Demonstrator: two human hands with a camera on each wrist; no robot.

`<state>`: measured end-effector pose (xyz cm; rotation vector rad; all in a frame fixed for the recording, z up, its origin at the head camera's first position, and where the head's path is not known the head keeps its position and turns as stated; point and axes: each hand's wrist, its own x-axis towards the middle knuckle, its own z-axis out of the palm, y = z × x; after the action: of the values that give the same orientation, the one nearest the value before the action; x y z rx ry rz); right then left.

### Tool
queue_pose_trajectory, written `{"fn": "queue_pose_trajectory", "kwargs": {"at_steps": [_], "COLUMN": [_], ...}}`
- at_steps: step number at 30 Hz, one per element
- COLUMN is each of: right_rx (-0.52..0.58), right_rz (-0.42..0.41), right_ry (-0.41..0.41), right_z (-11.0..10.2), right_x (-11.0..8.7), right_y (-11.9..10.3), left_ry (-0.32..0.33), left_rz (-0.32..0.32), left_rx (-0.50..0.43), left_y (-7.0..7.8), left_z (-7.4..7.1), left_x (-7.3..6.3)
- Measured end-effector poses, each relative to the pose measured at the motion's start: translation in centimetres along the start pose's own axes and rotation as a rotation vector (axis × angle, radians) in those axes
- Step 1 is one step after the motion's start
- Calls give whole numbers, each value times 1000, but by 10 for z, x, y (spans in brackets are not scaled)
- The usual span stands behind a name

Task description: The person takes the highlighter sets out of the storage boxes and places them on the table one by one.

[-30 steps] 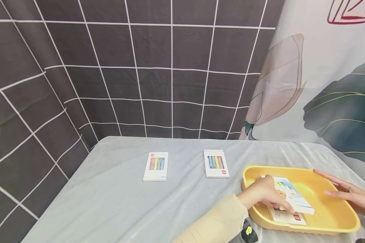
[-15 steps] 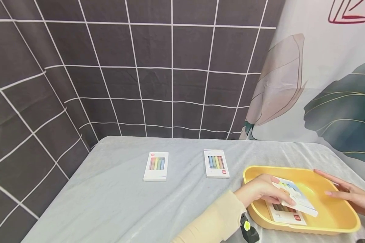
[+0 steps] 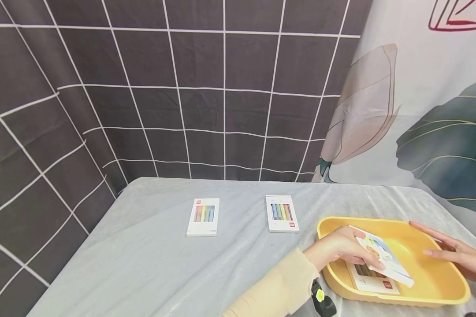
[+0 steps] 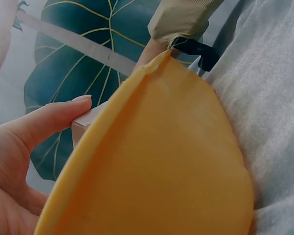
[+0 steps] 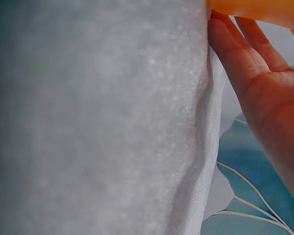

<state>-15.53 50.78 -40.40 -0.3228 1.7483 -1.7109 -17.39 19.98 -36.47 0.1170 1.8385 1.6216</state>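
Note:
My left hand (image 3: 347,248) reaches over the near left side of a yellow plastic basin (image 3: 428,281). It grips the edge of a white box (image 3: 388,259) with a bright picture on its face, tilted inside the basin. Under it lies another white box (image 3: 377,284), whose window shows coloured sticks like crayons. My right hand (image 3: 462,257) holds the basin's right end, the thumb over the rim and the fingers outside. In the left wrist view the thumb (image 4: 54,117) presses the white box's corner (image 4: 83,122) behind the basin wall. In the right wrist view the fingers touch the basin's outside.
Two white boxes with windows of coloured sticks lie apart on the grey cloth, one at the left (image 3: 203,218), one nearer the middle (image 3: 282,214). The grey-covered table (image 3: 143,264) ends at a dark gridded curtain (image 3: 198,110). A leaf-patterned curtain (image 3: 420,132) hangs at the right.
The picture-faced box has tilted and shifted slightly right in my left hand, showing more of the box under it. The left wrist has drawn slightly left. My right hand has not moved.

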Motion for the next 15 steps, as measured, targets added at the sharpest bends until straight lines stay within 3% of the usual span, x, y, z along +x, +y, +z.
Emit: {"fn": "queue_pose_trajectory", "kwargs": {"at_steps": [5, 10, 15], "right_rx": [16, 39, 47], "right_rz": [20, 32, 33], "right_ry": [-9, -36, -40], "right_z": [-1, -3, -3], "right_x": [0, 0, -1], "right_y": [1, 1, 0], "left_ry": [-15, -37, 10], "left_rz": [19, 82, 146], "left_rx": [50, 115, 260], "left_y": [1, 1, 2], "left_z": [-1, -4, -8], "left_x": [0, -2, -6]}}
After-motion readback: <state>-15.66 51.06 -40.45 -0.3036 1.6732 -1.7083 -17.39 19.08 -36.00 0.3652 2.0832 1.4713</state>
